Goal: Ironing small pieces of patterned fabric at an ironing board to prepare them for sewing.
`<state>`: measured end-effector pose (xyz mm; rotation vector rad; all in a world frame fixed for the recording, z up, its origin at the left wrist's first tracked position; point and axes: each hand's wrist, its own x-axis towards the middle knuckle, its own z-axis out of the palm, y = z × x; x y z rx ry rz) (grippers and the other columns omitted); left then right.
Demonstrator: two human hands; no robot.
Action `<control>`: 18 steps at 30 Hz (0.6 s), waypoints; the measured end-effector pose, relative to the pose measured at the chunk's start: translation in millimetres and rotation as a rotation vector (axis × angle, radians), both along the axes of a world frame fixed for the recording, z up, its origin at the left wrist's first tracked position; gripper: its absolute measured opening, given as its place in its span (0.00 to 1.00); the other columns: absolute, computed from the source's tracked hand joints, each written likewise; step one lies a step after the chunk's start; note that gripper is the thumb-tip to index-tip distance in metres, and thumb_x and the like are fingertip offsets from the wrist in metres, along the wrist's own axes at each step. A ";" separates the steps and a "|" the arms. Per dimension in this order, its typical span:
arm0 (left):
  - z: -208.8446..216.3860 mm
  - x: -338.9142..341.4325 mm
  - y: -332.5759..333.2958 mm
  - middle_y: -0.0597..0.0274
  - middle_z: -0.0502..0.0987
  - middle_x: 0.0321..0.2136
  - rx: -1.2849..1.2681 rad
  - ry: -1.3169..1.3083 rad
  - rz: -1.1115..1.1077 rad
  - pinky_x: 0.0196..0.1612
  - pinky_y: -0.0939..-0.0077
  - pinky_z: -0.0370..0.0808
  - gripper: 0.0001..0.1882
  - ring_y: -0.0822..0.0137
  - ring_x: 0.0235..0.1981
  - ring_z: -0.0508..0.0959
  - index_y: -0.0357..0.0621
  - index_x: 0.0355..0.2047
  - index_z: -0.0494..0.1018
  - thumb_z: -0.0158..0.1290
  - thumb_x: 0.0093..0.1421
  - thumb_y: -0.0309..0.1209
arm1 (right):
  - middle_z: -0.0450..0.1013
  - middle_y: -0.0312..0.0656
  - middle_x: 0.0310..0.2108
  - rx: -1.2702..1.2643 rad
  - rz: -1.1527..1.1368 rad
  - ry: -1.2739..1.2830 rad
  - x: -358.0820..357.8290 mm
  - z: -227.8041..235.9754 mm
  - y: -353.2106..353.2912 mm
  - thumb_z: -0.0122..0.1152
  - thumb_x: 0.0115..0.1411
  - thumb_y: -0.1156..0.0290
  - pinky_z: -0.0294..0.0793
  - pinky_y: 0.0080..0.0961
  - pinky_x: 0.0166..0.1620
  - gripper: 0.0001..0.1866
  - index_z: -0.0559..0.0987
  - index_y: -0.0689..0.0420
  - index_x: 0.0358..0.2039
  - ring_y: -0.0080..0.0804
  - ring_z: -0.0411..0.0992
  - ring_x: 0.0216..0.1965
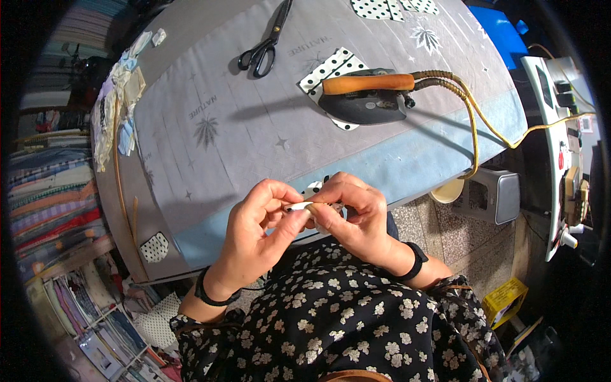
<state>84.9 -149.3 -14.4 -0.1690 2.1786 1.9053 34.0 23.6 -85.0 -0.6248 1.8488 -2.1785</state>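
Observation:
Close in front of me, over the table's near edge, both hands pinch one small piece of white fabric with black dots (313, 189). My left hand (264, 219) is closed on its left end, thumb and fingertips pressed together. My right hand (353, 216) grips the other end, its thumb nearly meeting the left one. A narrow white folded edge shows between the fingertips; the rest of the piece is mostly hidden. Beyond the hands, an iron (366, 99) with a wooden handle rests on another dotted fabric piece (344, 62).
Black scissors (261, 56) lie on the grey padded table (242, 140). Yellow hoses (474, 121) run right from the iron. More dotted pieces (377, 9) lie at the far edge, one (154, 247) at the near left corner. Fabric scraps (127, 95) line the left edge; folded cloth stacks (54, 197) stand beyond.

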 end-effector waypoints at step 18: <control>-0.7 0.3 -3.6 0.57 0.81 0.31 0.013 0.007 0.036 0.40 0.80 0.80 0.03 0.71 0.35 0.83 0.32 0.39 0.68 0.48 0.67 0.21 | 0.75 0.38 0.27 0.020 0.014 -0.004 -1.9 5.1 -3.3 0.67 0.53 0.81 0.69 0.20 0.30 0.03 0.80 0.64 0.27 0.23 0.71 0.27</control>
